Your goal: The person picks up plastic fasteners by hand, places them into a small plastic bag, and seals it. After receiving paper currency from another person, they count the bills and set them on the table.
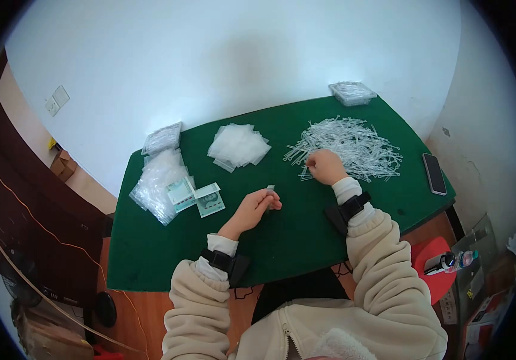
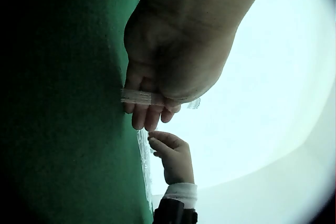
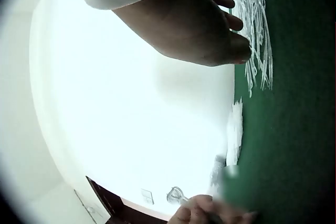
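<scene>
The left hand (image 1: 251, 211) hides part of its clear sticks (image 2: 137, 97), too fine to count, and whatever the right hand (image 1: 327, 167) touches in the heap (image 1: 360, 147) is hidden too!

From my station I see a cream, gathered-sleeve jacket (image 1: 371, 239) with a front zipper (image 1: 291, 342), white inner cuffs (image 1: 222, 245) beneath, and a black band holding a dark, boxy wrist camera (image 1: 354, 207) on each wrist.

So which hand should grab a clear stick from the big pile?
The right hand, I think: it's at the pile, while the left hand is farther away, holding something clear.
</scene>
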Action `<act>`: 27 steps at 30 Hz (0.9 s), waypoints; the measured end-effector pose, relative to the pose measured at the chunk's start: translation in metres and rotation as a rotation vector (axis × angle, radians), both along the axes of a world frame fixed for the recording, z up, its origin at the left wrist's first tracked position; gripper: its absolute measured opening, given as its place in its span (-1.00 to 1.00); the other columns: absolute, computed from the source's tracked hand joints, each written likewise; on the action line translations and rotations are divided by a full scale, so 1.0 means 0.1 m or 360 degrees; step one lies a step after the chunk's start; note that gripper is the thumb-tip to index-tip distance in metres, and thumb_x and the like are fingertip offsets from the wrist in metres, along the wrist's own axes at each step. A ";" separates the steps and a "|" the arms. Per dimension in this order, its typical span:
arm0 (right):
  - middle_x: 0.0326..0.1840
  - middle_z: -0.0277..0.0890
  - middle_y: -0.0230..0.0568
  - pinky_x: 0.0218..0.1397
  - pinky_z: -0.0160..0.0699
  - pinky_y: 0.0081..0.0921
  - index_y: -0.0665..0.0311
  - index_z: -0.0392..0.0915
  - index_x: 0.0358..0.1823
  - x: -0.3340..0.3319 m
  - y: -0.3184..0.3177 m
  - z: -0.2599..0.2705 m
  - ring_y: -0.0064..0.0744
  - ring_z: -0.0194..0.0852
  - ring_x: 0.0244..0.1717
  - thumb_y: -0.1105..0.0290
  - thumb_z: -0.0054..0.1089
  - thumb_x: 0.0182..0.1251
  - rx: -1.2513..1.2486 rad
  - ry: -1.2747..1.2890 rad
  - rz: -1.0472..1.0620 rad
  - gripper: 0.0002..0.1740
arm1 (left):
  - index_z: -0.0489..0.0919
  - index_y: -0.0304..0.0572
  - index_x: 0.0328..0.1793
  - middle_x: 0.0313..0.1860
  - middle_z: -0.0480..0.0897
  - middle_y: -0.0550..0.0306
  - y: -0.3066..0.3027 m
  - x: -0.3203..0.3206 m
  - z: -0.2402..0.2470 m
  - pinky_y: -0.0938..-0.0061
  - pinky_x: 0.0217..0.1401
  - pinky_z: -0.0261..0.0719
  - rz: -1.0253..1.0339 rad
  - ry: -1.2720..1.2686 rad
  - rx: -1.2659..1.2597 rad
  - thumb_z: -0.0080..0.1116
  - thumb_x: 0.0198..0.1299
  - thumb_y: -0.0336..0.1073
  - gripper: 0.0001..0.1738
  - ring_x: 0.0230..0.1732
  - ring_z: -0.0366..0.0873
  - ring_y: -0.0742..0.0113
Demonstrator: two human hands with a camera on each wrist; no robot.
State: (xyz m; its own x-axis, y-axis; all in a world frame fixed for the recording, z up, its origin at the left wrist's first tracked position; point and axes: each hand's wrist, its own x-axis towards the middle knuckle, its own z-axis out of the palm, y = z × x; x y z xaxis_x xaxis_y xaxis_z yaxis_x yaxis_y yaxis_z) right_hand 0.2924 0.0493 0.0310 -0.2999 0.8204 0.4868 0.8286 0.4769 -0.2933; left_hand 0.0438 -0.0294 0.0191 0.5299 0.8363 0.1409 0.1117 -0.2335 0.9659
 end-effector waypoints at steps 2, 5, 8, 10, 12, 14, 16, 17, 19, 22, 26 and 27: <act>-0.42 0.53 -0.22 -0.20 0.45 -0.26 0.15 0.59 -0.52 -0.02 -0.03 -0.03 -0.15 0.47 -0.27 0.43 0.12 -0.07 -0.0131 -0.0126 -0.0034 -0.92 | 0.43 -0.32 -0.14 -0.28 0.56 0.11 0.02 -0.01 -0.01 0.54 -0.07 0.47 0.0000 -0.0015 -0.0003 -0.23 0.33 -0.37 -0.79 -0.20 0.54 0.39; -0.43 0.52 -0.24 -0.18 0.42 -0.22 0.13 0.58 -0.59 -0.03 -0.05 -0.03 -0.11 0.44 -0.25 0.43 0.15 -0.14 -0.0219 -0.0263 -0.0110 -0.96 | 0.43 -0.32 -0.14 -0.28 0.56 0.11 0.03 -0.02 -0.03 0.54 -0.08 0.47 0.0007 -0.0057 -0.0018 -0.23 0.33 -0.36 -0.79 -0.20 0.54 0.38; -0.43 0.51 -0.25 -0.18 0.41 -0.23 0.11 0.57 -0.64 -0.03 -0.06 -0.03 -0.15 0.43 -0.23 0.42 0.16 -0.15 -0.0260 -0.0400 -0.0235 -0.97 | 0.43 -0.31 -0.13 -0.27 0.56 0.09 0.03 -0.02 -0.04 0.53 -0.09 0.48 0.0056 -0.0197 -0.0157 -0.22 0.33 -0.35 -0.79 -0.19 0.55 0.36; -0.44 0.49 -0.25 -0.18 0.40 -0.25 0.10 0.56 -0.60 -0.03 -0.04 -0.06 -0.15 0.42 -0.23 0.41 0.17 -0.13 -0.0244 -0.0434 -0.0247 -0.98 | 0.43 -0.31 -0.12 -0.26 0.56 0.09 0.03 -0.02 -0.04 0.52 -0.09 0.49 0.0109 -0.0255 -0.0197 -0.21 0.33 -0.34 -0.78 -0.19 0.55 0.35; -0.44 0.48 -0.26 -0.18 0.39 -0.25 0.10 0.56 -0.58 -0.03 -0.06 -0.05 -0.16 0.42 -0.22 0.41 0.17 -0.13 -0.0232 -0.0451 -0.0252 -0.97 | 0.43 -0.30 -0.10 -0.24 0.56 0.07 0.04 -0.02 -0.03 0.50 -0.10 0.50 0.0211 -0.0374 -0.0277 -0.20 0.33 -0.31 -0.78 -0.19 0.56 0.32; -0.45 0.48 -0.27 -0.20 0.38 -0.25 0.10 0.55 -0.51 -0.04 -0.10 -0.04 -0.16 0.42 -0.24 0.42 0.15 -0.09 -0.0046 -0.0371 -0.0181 -0.94 | 0.42 -0.31 -0.10 -0.24 0.56 0.06 0.06 -0.05 -0.02 0.49 -0.10 0.52 0.0274 -0.0401 -0.0287 -0.20 0.33 -0.31 -0.77 -0.20 0.56 0.32; -0.46 0.48 -0.27 -0.20 0.37 -0.25 0.11 0.54 -0.47 -0.05 -0.11 -0.01 -0.16 0.42 -0.26 0.43 0.14 -0.08 0.0050 -0.0332 -0.0138 -0.92 | 0.41 -0.34 -0.09 -0.24 0.55 0.02 0.08 -0.07 -0.01 0.46 -0.11 0.55 0.0401 -0.0453 -0.0309 -0.20 0.33 -0.30 -0.76 -0.21 0.56 0.30; -0.46 0.48 -0.28 -0.22 0.37 -0.29 0.13 0.53 -0.45 -0.08 -0.12 0.03 -0.19 0.42 -0.28 0.44 0.13 -0.04 -0.0004 -0.0249 0.0018 -0.92 | 0.41 -0.34 -0.09 -0.24 0.55 0.02 0.08 -0.08 0.00 0.46 -0.11 0.55 0.0407 -0.0454 -0.0307 -0.20 0.33 -0.30 -0.76 -0.21 0.56 0.30; -0.48 0.46 -0.28 -0.25 0.38 -0.35 0.18 0.49 -0.40 -0.16 -0.13 0.11 -0.25 0.43 -0.32 0.47 0.10 0.03 -0.0114 -0.0084 0.0333 -0.93 | 0.40 -0.34 -0.07 -0.23 0.55 0.01 0.08 -0.10 0.00 0.46 -0.11 0.55 0.0426 -0.0480 -0.0357 -0.19 0.33 -0.27 -0.74 -0.22 0.57 0.29; -0.48 0.46 -0.28 -0.27 0.39 -0.45 0.25 0.49 -0.41 -0.31 -0.24 0.19 -0.34 0.44 -0.36 0.49 0.10 0.07 -0.0420 0.0272 0.0716 -0.96 | 0.40 -0.34 -0.06 -0.22 0.55 0.00 0.07 -0.10 0.01 0.45 -0.11 0.55 0.0436 -0.0477 -0.0436 -0.19 0.33 -0.25 -0.72 -0.22 0.57 0.27; -0.47 0.46 -0.29 -0.31 0.39 -0.56 0.31 0.49 -0.40 -0.41 -0.36 0.27 -0.45 0.42 -0.39 0.51 0.14 0.09 -0.0660 0.0462 0.1064 -0.95 | 0.40 -0.32 -0.05 -0.22 0.55 0.00 0.03 -0.09 0.05 0.44 -0.10 0.55 0.0361 -0.0424 -0.0591 -0.17 0.32 -0.22 -0.71 -0.21 0.57 0.25; -0.47 0.46 -0.29 -0.32 0.39 -0.59 0.33 0.49 -0.39 -0.43 -0.37 0.27 -0.48 0.42 -0.40 0.51 0.15 0.09 -0.0701 0.0468 0.1146 -0.93 | 0.40 -0.31 -0.04 -0.22 0.55 0.00 0.02 -0.09 0.06 0.44 -0.09 0.55 0.0305 -0.0402 -0.0639 -0.15 0.31 -0.20 -0.70 -0.20 0.57 0.25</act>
State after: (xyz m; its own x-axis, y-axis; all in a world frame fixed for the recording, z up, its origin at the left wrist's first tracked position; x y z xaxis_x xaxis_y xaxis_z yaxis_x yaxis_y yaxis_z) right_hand 0.2499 0.0126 0.0579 -0.7272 0.6122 0.3104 0.2342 0.6463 -0.7263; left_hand 0.0346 -0.0271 0.0252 0.3529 0.9294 -0.1076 -0.1324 0.1635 0.9776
